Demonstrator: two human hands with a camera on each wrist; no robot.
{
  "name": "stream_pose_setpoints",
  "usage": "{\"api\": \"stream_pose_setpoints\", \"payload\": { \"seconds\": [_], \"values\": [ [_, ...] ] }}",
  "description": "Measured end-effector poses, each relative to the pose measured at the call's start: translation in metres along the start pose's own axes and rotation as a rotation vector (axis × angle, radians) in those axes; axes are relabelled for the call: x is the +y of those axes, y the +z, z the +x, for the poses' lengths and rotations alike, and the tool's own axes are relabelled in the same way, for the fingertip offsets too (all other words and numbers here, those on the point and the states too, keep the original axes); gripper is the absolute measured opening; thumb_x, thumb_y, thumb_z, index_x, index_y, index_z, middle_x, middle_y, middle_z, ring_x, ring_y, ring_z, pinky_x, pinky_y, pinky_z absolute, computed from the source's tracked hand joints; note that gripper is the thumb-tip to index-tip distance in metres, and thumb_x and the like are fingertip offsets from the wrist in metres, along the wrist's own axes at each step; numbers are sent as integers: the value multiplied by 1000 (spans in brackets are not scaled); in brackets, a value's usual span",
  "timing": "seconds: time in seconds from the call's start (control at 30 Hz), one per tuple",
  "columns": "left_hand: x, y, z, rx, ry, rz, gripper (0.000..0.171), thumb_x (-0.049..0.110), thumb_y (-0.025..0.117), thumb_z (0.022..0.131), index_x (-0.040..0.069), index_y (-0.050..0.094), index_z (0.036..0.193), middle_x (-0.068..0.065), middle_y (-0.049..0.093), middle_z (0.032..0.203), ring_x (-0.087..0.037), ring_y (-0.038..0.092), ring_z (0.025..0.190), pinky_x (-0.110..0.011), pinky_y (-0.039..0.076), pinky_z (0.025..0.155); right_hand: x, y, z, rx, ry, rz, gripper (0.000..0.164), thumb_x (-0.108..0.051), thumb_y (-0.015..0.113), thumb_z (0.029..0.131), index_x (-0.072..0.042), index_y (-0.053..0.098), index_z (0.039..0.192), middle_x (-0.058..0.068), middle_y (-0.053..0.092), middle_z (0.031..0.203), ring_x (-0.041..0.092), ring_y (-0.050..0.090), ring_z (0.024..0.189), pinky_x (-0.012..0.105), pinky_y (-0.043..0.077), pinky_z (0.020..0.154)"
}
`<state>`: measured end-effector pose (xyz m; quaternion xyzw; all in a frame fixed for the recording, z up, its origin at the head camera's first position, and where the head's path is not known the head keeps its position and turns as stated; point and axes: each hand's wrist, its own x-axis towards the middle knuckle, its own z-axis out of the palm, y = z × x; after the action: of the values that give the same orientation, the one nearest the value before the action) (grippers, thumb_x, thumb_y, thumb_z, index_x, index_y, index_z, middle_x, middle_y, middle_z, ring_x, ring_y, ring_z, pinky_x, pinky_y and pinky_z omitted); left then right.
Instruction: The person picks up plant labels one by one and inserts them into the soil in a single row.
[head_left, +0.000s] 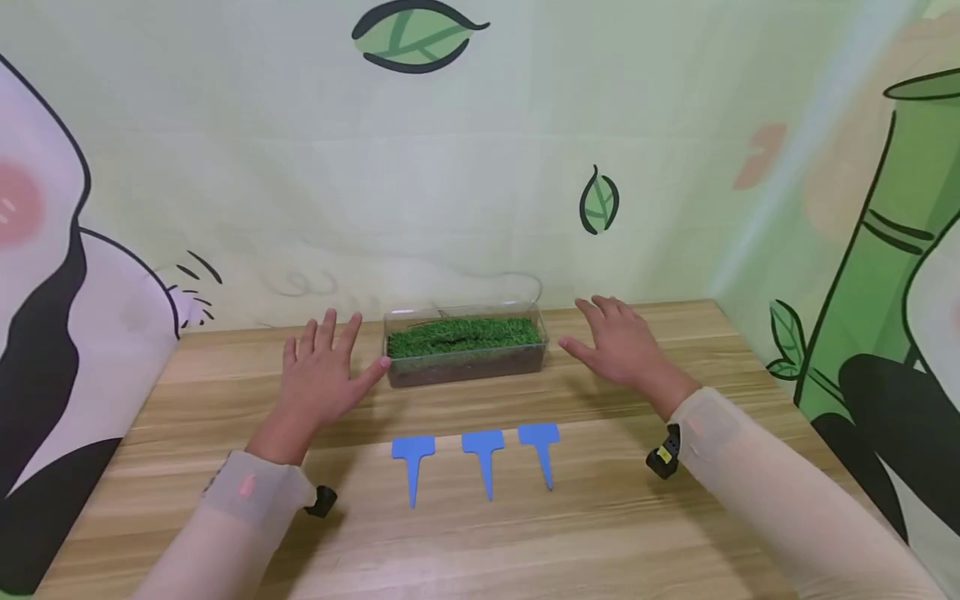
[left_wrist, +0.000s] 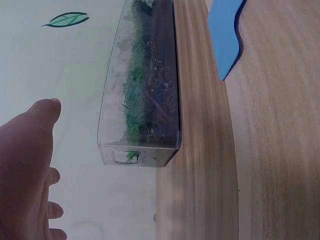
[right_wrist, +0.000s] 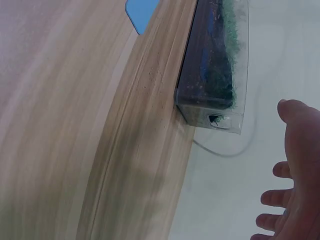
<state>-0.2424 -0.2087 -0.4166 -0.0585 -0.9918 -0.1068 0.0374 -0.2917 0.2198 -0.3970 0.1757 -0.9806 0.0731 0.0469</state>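
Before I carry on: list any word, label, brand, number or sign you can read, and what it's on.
No readable text in any view.
Three blue T-shaped tags: no writing shows.
Clear box: no label shows.
Yellow patch on the right wrist's black device: too small to read.
Pink marks on the cuffs: too blurred to tell.
Backdrop: drawings, no words.

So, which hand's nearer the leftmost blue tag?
Left. The left hand is beyond the leftmost tag and to its left; the right hand is beyond and well to its right.
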Motion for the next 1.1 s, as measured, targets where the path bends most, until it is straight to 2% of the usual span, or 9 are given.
{"api": "stream_pose_setpoints", "payload": {
  "seconds": [0.37, 0.7, 0.9, 1.1],
  "values": [
    [0, -1, 0, 9, 9, -10, 92, 77, 28, 95, 18, 10, 163, -24, 3, 167, -52, 5, 150, -71, 3, 116, -6, 6, 4, -1, -2, 42, 73, -56, 46, 102, -5, 35, 154, 24, 44, 150, 45, 40, 138, 61, 35, 111],
    [1, 4, 2, 11, 23, -33, 89, 74, 31, 96, 17, 11, 163, -24, 5, 166, -52, 7, 150, -71, 5, 116, -7, 7, 3, -38, -5, 63, 73, -54, 46, 102, -4, 35, 154, 25, 43, 150, 46, 39, 139, 62, 35, 111],
    [2, 9, 5, 19, 51, -51, 83, 66, 34, 100, 17, 12, 163, -23, 8, 166, -51, 12, 149, -71, 7, 116, -7, 6, 4, -68, -2, 69, 69, -51, 51, 100, -5, 40, 151, 24, 44, 151, 45, 41, 138, 60, 36, 111],
    [5, 11, 6, 16, 65, -85, 76, 56, 37, 104, 13, 12, 162, -24, 10, 166, -50, 16, 149, -69, 12, 116, -8, 5, 8, -66, -12, 111, 65, -45, 50, 103, -2, 41, 150, 25, 47, 148, 43, 44, 137, 57, 37, 112]
  ]
}}
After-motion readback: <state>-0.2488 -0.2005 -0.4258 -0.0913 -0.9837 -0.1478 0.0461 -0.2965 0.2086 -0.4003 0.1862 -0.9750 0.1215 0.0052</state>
